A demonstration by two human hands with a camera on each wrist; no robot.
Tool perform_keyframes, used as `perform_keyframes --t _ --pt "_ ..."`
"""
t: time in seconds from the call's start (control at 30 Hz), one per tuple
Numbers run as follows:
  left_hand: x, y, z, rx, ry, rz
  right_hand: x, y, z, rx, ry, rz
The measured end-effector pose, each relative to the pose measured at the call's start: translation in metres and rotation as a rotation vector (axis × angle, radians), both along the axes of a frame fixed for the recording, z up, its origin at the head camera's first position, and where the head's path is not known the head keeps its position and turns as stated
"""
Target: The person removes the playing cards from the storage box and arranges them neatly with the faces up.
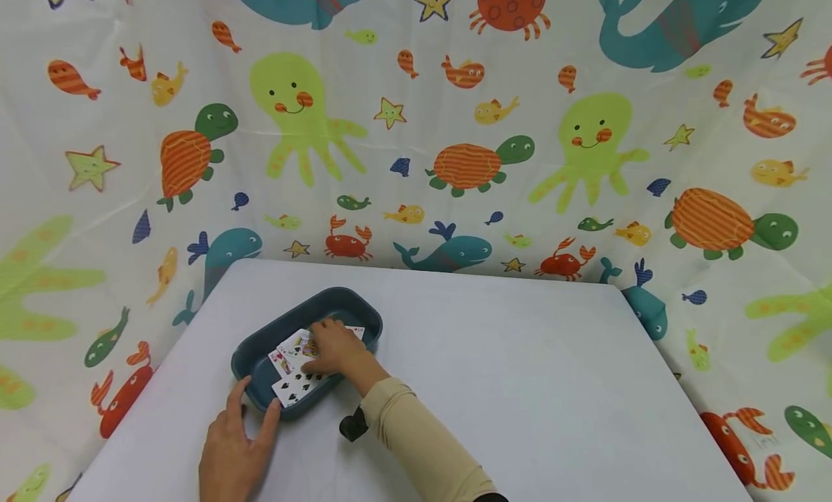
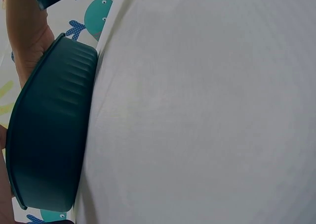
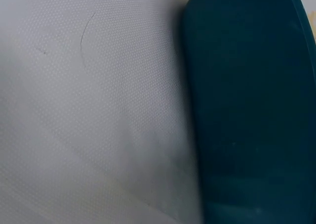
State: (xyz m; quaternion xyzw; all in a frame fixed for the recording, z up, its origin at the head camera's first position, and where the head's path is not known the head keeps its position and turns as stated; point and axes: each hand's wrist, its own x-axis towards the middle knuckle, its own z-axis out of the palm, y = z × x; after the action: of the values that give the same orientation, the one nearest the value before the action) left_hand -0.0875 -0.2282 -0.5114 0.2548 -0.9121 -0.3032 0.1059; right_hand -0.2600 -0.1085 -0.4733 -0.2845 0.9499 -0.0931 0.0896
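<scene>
A dark teal tray (image 1: 289,320) stands on the left part of the table, with several playing cards (image 1: 290,390) spread in it. Over these cards lies my right hand (image 1: 341,350), its thumb and fingers set apart on them and covering some. Black spades and court cards show around it. My left hand (image 1: 234,444) is at the tray's near left corner, thumb and fingertips spread against the rim. The left wrist view shows the tray's outer side (image 2: 49,125) and the right forearm (image 2: 27,26) beyond it. In the right wrist view, the tray wall (image 3: 252,110) fills the right side.
A white cloth covers the table (image 1: 520,372), which stretches far to the right of the tray. Behind it and along both sides hangs a curtain (image 1: 403,177) printed with sea animals. A black wrist device (image 1: 354,424) sits under the right sleeve's cuff.
</scene>
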Motion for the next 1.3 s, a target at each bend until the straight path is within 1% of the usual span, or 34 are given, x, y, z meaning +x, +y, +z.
perform_keyframes --t 0.13,0.2,0.47,0.73,0.83,1.0,1.1,1.3 --pt "0.001 0.000 0.001 0.000 0.012 -0.001 0.001 -0.002 0.000 0.008 0.002 -0.008" --pt "0.001 0.000 0.002 0.000 0.006 -0.002 0.001 -0.002 0.001 0.012 0.012 0.001" --pt "0.003 -0.002 0.002 0.002 -0.005 -0.002 0.004 -0.006 -0.001 0.024 0.085 0.022" --pt "0.004 -0.006 -0.001 -0.003 0.006 -0.015 0.008 -0.007 -0.003 0.002 0.141 0.026" --pt "0.005 -0.008 -0.001 -0.002 -0.003 -0.015 0.009 -0.008 -0.003 -0.001 0.162 0.023" --pt "0.006 -0.010 -0.001 -0.001 -0.004 -0.017 0.011 -0.008 -0.001 -0.028 0.193 -0.002" --pt "0.007 -0.011 0.000 -0.001 0.018 -0.024 0.012 -0.008 -0.001 -0.057 0.192 -0.025" --pt "0.008 -0.015 0.000 -0.006 0.036 -0.035 0.013 -0.004 0.003 -0.192 0.144 -0.113"
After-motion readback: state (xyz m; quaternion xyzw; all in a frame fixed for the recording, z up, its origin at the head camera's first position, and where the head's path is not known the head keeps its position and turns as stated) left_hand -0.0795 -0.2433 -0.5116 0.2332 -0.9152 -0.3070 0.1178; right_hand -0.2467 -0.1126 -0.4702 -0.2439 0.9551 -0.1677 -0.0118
